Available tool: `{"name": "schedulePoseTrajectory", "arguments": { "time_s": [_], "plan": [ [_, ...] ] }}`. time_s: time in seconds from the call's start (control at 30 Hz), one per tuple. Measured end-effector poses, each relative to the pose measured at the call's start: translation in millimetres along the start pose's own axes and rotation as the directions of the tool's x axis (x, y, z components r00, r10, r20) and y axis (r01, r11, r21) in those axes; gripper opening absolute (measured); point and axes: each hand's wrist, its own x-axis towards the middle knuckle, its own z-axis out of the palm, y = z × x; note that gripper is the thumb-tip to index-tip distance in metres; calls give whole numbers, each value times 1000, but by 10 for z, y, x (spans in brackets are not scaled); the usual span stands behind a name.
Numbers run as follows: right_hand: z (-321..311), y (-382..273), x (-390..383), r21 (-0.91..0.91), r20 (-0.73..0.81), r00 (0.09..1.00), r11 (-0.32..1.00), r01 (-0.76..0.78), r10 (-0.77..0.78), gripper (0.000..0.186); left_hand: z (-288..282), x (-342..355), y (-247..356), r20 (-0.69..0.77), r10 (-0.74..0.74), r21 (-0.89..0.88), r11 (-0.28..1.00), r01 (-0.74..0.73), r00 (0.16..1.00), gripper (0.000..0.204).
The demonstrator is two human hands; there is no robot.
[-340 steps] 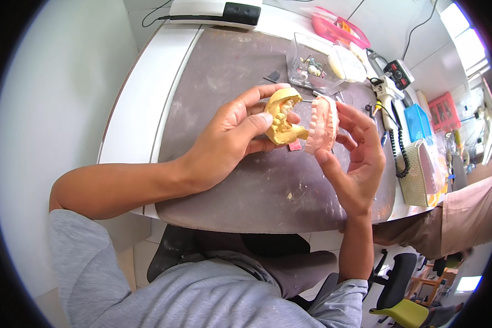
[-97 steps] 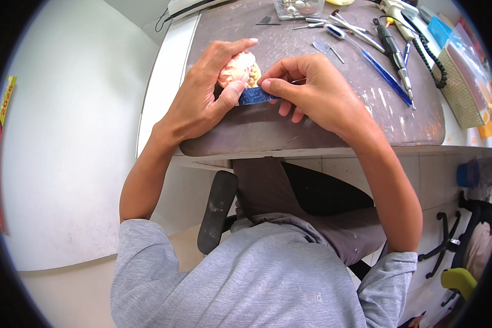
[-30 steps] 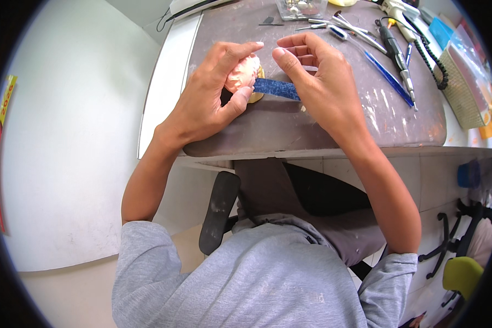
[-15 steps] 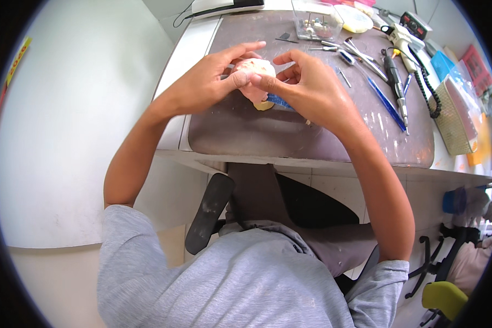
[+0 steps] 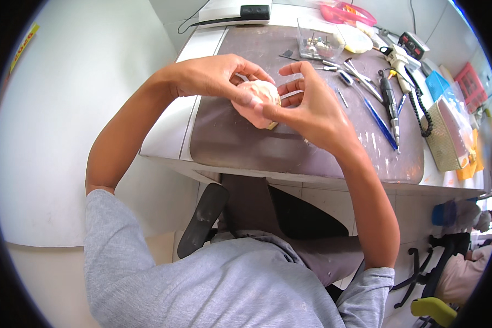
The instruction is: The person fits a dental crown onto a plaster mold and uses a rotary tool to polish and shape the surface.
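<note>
Between my two hands, above the brown mat, is a lumpy pink dental model (image 5: 251, 113) with a paler, uneven top. A yellowish patch shows at its lower right edge. My left hand (image 5: 213, 77) grips it from the left, thumb on the near side and fingers curled behind. My right hand (image 5: 317, 112) has its thumb against the model's right side, close to the left thumb. The other right fingers are bent and spread apart behind it; whether their tips touch the model is hard to make out.
The brown mat (image 5: 229, 139) covers much of the bench. On its right lie a black handpiece (image 5: 390, 101), a blue pen-like tool (image 5: 381, 126) and several metal tools. A clear box (image 5: 317, 46) of small parts stands behind, a woven basket (image 5: 443, 139) far right.
The model and both hands sit lower in the picture, and the view has shifted. My left wrist is raised and turned more. A blue piece beneath the model no longer shows.
</note>
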Motion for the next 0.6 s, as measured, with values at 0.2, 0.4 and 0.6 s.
{"name": "schedulePoseTrajectory", "arguments": {
  "time_s": [0.2, 0.4, 0.6],
  "plan": [
    [-320, -287, -75, -254, 78, 981, 948, 194, -180, 77, 144, 24, 47, -91, 171, 54, 985, -166, 981, 76],
    [-472, -208, -253, -600, -345, 714, 728, 331, -609, 84, 453, 172, 130, -349, 328, -33, 932, -361, 878, 68],
    [-105, 24, -599, 230, -720, 693, 935, 271, -24, 77, 747, 624, 275, -552, 595, 181, 769, -613, 583, 68]
  ]
}}
